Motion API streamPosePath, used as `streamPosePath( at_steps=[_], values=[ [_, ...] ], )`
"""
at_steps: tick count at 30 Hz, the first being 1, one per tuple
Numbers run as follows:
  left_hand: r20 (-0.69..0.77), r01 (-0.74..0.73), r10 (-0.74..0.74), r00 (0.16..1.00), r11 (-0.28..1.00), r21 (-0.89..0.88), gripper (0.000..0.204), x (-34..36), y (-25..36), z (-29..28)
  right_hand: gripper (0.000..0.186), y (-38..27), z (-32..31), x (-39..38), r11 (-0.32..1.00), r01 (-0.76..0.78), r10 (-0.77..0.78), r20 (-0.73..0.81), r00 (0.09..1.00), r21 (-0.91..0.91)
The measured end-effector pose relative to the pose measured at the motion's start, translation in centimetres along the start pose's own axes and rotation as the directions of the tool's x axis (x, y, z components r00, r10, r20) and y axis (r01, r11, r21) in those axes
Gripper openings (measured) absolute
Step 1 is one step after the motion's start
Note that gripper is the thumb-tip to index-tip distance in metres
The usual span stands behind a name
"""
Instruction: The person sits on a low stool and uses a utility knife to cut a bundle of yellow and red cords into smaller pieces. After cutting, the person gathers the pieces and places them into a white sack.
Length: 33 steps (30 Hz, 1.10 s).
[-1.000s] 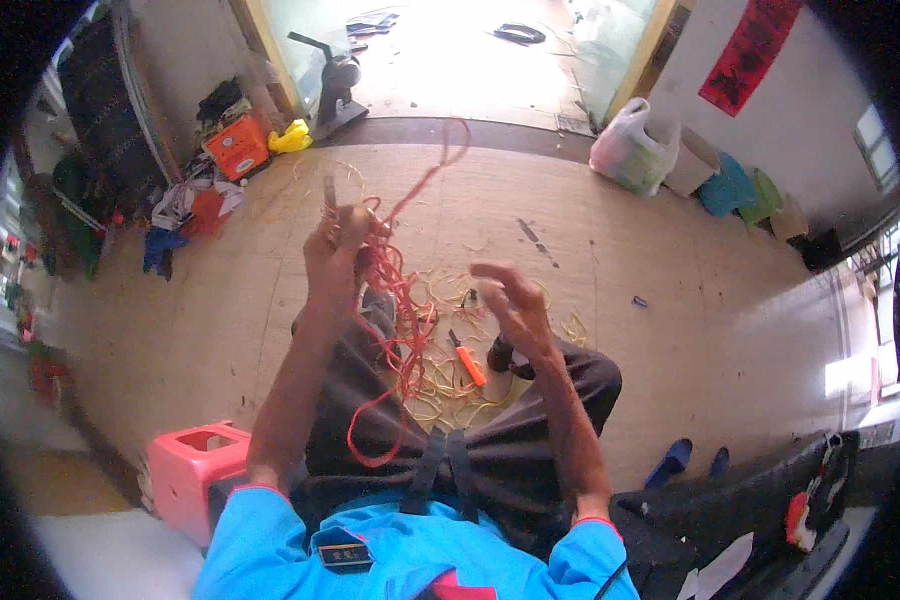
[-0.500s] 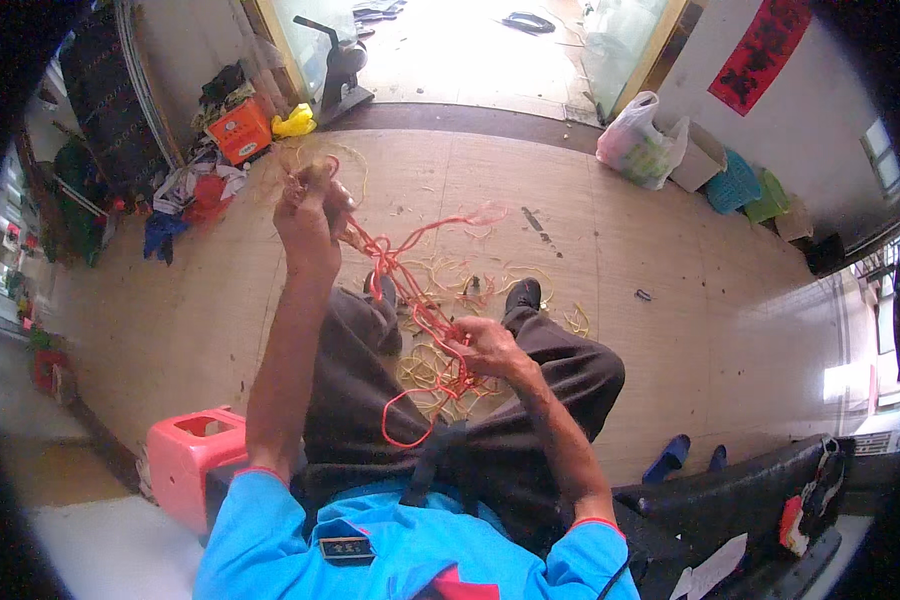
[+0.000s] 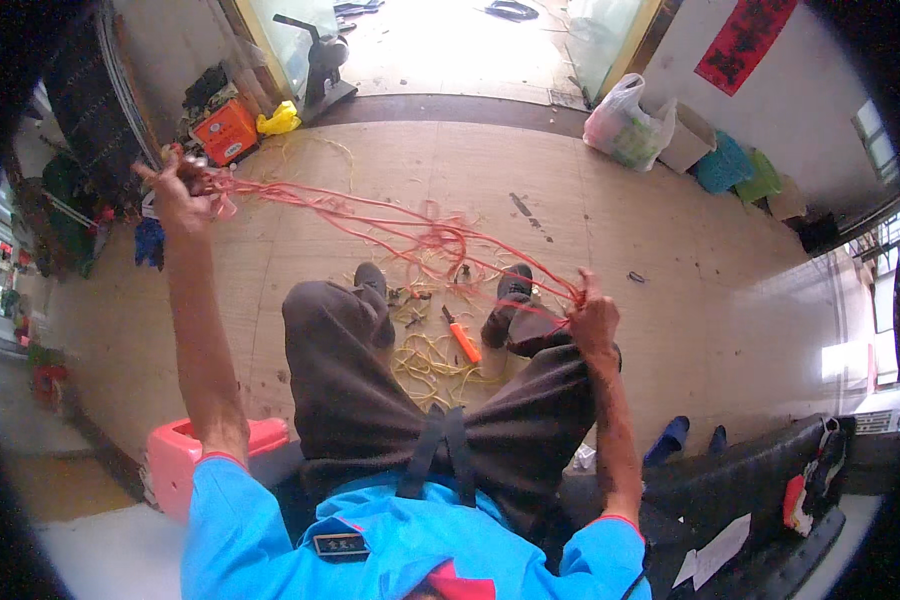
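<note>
A tangled bundle of thin red cords [image 3: 370,222] is stretched across in front of my knees. Its left end is in my left hand [image 3: 180,190], raised far out to the left, with some fingers sticking out and slightly blurred. My right hand [image 3: 595,320], above my right knee, is closed around the other end, one finger pointing up. Several strands loop and cross loosely in the middle. Below them on the floor lies an orange-handled tool [image 3: 461,340] with a dark narrow tip. Near it are heaps of loose yellow strands [image 3: 425,365].
Scraps are scattered around my shoes [image 3: 514,282]. A red plastic stool [image 3: 175,465] stands by my left side, a black padded seat [image 3: 710,475] to my right. Along the walls are an orange box [image 3: 225,131], a white plastic bag [image 3: 625,125] and a blue basket [image 3: 722,165].
My hands have moved apart, the left outward to the left, the right outward and up to the right. The red cords, bunched before, are now drawn out, and the orange-handled tool shows.
</note>
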<state>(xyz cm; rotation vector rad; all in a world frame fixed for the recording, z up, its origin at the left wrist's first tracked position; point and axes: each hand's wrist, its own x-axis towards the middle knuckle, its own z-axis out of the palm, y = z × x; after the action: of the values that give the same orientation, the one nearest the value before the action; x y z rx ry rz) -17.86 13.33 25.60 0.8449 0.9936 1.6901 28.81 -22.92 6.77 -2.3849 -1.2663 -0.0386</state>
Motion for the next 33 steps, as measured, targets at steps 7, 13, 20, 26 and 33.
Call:
streamPosePath(
  at_steps=[7, 13, 20, 26, 33],
  values=[
    [-0.197, 0.146, -0.135, 0.971, 0.989, 0.04, 0.018, 7.3, -1.6, -7.7, 0.017, 4.2, -1.3, 2.2, 0.973, 0.096, -0.053, -0.202, 0.978, 0.212],
    [0.109, 0.135, -0.139, 0.984, 0.99, 0.045, 0.018, -2.2, -4.8, -5.2, 0.029, 4.0, -2.3, 1.6, 0.586, -0.2, 0.073, 0.195, 0.978, 0.786],
    [0.405, 0.061, -0.324, 0.855, 0.838, 0.543, 0.03, -10.6, -7.4, -1.0, 0.057, -6.5, -7.3, 2.0, 0.023, -0.44, -0.192, 0.436, 0.879, 0.898],
    [0.701, -0.537, 0.052, 0.712, 0.683, 0.494, 0.031, -16.7, -12.2, 2.0, 0.069, -10.3, -8.7, 2.8, -0.185, -0.495, -0.435, 0.381, 0.816, 0.849],
    [0.832, 0.143, -0.512, 0.215, 0.859, 0.492, 0.049, -26.5, -17.9, 5.5, 0.075, -14.5, -9.5, 2.5, -0.184, -0.573, -0.623, 0.356, 0.696, 0.799]
  ],
)
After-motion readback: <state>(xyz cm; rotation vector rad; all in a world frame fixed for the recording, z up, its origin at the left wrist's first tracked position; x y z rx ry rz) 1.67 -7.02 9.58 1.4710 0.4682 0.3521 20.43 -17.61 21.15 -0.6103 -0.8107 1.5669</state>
